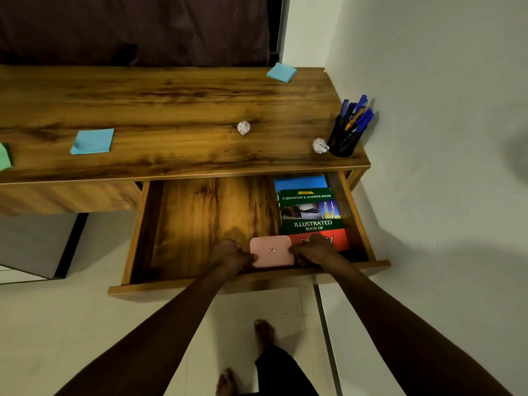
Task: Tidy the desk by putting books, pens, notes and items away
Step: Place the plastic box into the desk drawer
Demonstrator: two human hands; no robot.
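Over the open drawer [200, 224], front edge: both your hands, w/ a pink box between them.
Pink box [272, 250]: small, rounded corners, tiny label on top; sits low inside the drawer, near its front wall, just left of the books.
Left hand [233, 254]: fingers curled onto the box's left edge, gripping it.
Right hand [313, 250]: closed on the box's right edge; also overlaps the red lower part of the top book.
Books [310, 212]: stacked at the drawer's right side; green/red "Illustrated Book of" on top, a blue one peeking out behind it.
Drawer floor: left of the box, bare wood.
Desk top [171, 110], above the drawer: pen holder [344, 138] at the right end, full of blue pens; paper ball [320, 145] touching or just beside it; 2nd paper ball [243, 128] toward the middle.
Sticky notes: blue pad [92, 141] further left; another blue pad [282, 72] at the back edge; green pad [5, 157] at the far left, cut off by the frame.
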